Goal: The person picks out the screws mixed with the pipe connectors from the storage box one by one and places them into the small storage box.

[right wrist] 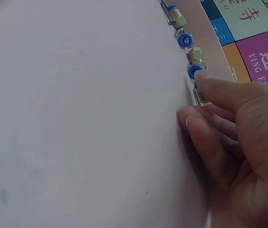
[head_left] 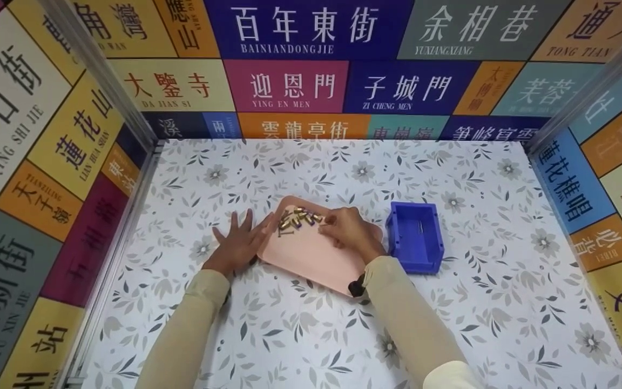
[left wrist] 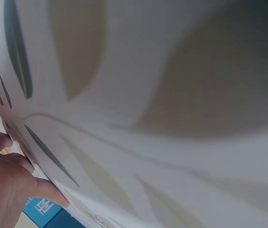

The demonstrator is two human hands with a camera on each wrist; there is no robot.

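- Head view: A person in cream sleeves is working over a pink tray (head_left: 311,256) that is lying on a floral-patterned table (head_left: 505,302). The left hand (head_left: 238,244) is resting flat on the table with its fingers spread straight, fingertips touching the tray's left edge and gripping nothing. The right hand (head_left: 350,231) is lying on the tray with its fingers curled toward a cluster of brass fittings (head_left: 297,218) piled at the tray's far end; whether it is pinching one cannot be told from here. A blue bin (head_left: 415,236) is sitting just beside the tray on the right, open side up.
- Left wrist view: The camera is pressing close to the table (left wrist: 172,95), showing blurred leaf print; the left hand (left wrist: 3,185) is showing at the lower left corner, holding nothing.
- Right wrist view: The right hand (right wrist: 236,142) is bending over the tray (right wrist: 77,118), its fingertips (right wrist: 201,78) touching a threaded fitting at the end of a row of brass fittings (right wrist: 191,50) with blue caps; a firm pinch cannot be confirmed.
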